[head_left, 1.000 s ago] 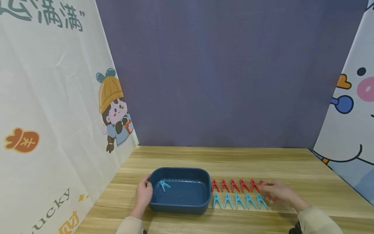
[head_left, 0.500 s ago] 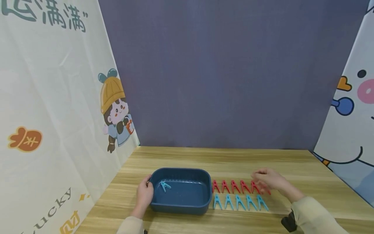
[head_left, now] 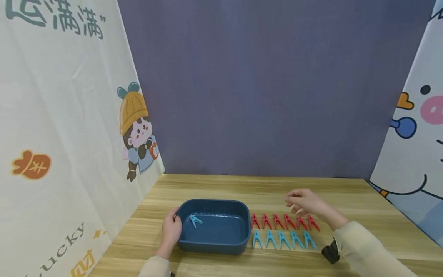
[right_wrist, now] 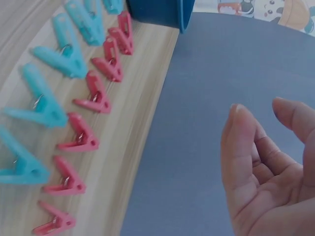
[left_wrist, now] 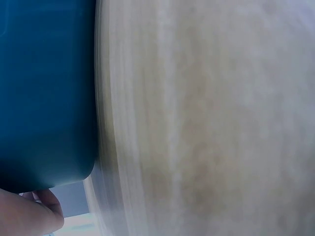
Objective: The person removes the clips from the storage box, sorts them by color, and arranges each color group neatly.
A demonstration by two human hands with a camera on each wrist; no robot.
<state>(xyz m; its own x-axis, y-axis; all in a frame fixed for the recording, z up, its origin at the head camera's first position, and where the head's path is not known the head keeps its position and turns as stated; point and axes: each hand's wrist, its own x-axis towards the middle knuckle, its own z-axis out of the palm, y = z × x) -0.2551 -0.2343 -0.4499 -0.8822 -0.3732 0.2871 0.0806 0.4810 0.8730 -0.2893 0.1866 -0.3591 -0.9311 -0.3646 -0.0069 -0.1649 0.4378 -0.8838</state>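
My left hand grips the left end of a dark blue rectangular bin, its thumb at the rim. The left wrist view shows the fingers at the bin's corner. Inside the bin lies one light blue clothespin. Right of it, a row of several red clothespins lies behind a row of light blue clothespins. Above and behind the red row hovers my right hand, holding nothing. In the right wrist view, its thumb and loosely bent forefinger stand apart.
Everything rests on a wooden table with a dark grey-blue cloth hanging behind it. White printed sheets flank the table, one at the left and another at the right.
My right hand has moved up and left, away from the rows' right end, uncovering the last red clothespin. My left hand and the bin stay in place.
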